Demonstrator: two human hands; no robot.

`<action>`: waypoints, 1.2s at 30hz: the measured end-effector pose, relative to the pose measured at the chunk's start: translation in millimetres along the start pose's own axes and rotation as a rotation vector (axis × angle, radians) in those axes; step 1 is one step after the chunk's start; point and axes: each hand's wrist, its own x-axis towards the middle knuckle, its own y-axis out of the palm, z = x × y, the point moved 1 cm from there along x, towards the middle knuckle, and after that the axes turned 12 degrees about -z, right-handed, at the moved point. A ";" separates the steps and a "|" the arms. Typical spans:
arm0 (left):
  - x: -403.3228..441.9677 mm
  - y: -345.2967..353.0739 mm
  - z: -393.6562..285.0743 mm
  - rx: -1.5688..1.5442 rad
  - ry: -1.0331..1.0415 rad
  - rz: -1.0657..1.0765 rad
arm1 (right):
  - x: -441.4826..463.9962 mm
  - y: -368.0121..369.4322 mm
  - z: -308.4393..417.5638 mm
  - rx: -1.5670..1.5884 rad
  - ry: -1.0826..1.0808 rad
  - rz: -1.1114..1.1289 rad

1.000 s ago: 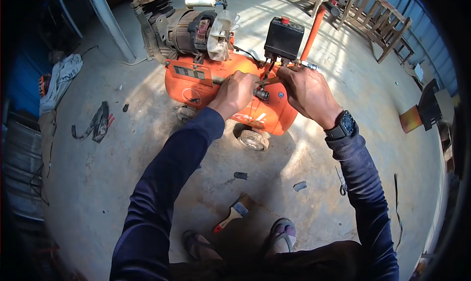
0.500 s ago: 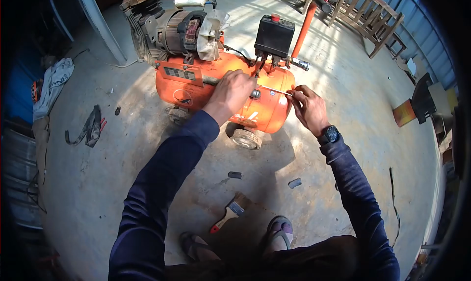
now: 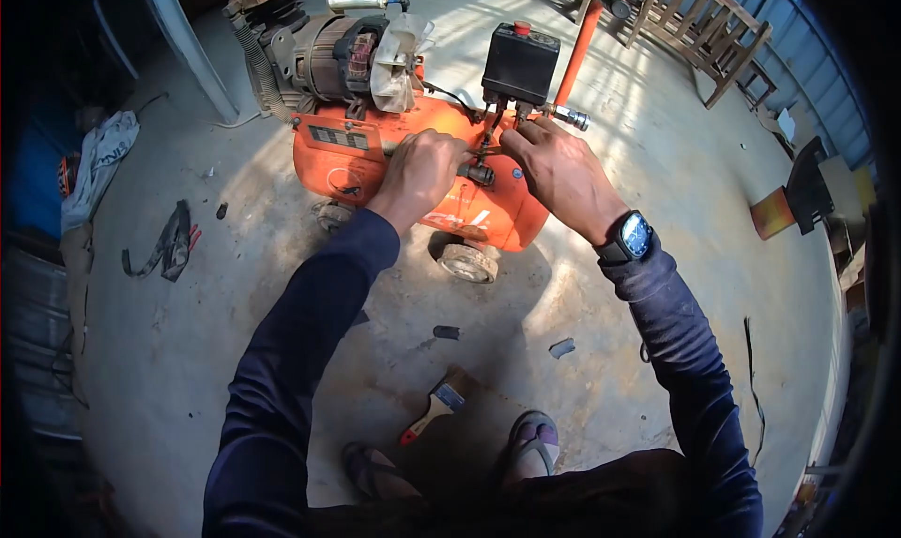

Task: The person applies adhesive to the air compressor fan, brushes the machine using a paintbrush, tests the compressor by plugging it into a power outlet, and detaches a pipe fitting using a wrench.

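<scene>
An orange air compressor tank (image 3: 469, 209) lies across the floor in front of me. My left hand (image 3: 422, 174) is closed over the tank's near side, beside a dark metal valve fitting (image 3: 480, 174); a ribbed hose (image 3: 388, 148) runs in behind its knuckles. My right hand (image 3: 563, 174) comes in from the other side, fingertips pinched together just above the fitting, close to the left fingers. What either hand grips is hidden by the fingers. The black pressure switch box (image 3: 521, 64) with a red knob stands right above them.
The motor (image 3: 328, 61) with its pale fan (image 3: 398, 69) sits on the tank's left. An orange handle (image 3: 578, 52) rises behind. A paintbrush (image 3: 435, 407) and dark scraps (image 3: 561, 348) lie near my feet; a wooden bench (image 3: 699, 36) stands at the back.
My right hand has moved left and up from the tank's end to the fitting, where it had held a thin white strip taut. That strip is now hidden. The left hand has shifted slightly left.
</scene>
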 end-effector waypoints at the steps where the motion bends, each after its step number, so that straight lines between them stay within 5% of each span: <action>1: 0.4 1.7 -1.6 0.035 -0.047 0.031 | 5.0 0.7 -1.2 -0.005 -0.038 -0.004; 4: -0.8 6.1 -3.9 0.102 -0.139 0.103 | 6.0 2.4 -3.2 -0.014 -0.102 -0.009; 8: 0.2 8.6 -0.7 0.036 -0.086 0.066 | -6.2 3.5 -12.2 -0.031 -0.045 0.004; 11: 4.3 4.6 -10.8 0.063 0.032 0.053 | -44.1 19.5 -29.3 -0.161 0.197 0.124; 16: -0.8 5.7 -11.5 0.064 0.122 0.032 | -64.8 25.4 -17.2 -0.030 0.197 0.005; 20: -2.9 1.3 -5.1 -0.218 -0.106 -0.048 | -71.3 10.9 -13.2 0.082 0.116 -0.134; 23: 4.9 10.4 7.9 -0.536 -0.568 0.019 | -103.8 13.7 -19.6 0.408 0.337 -0.294; 25: 20.7 22.6 14.5 -0.468 -0.598 0.113 | -146.2 25.6 -22.0 0.469 0.526 -0.222; 28: 34.2 37.3 21.8 -0.335 -0.674 0.279 | -221.9 45.3 -11.8 0.516 0.477 -0.050; 31: 34.2 45.3 26.0 -0.686 -0.872 0.363 | -285.0 51.8 10.6 0.622 0.391 0.224; 36: 26.9 39.9 21.5 -0.811 -0.861 0.321 | -330.8 57.3 31.7 0.612 0.378 0.475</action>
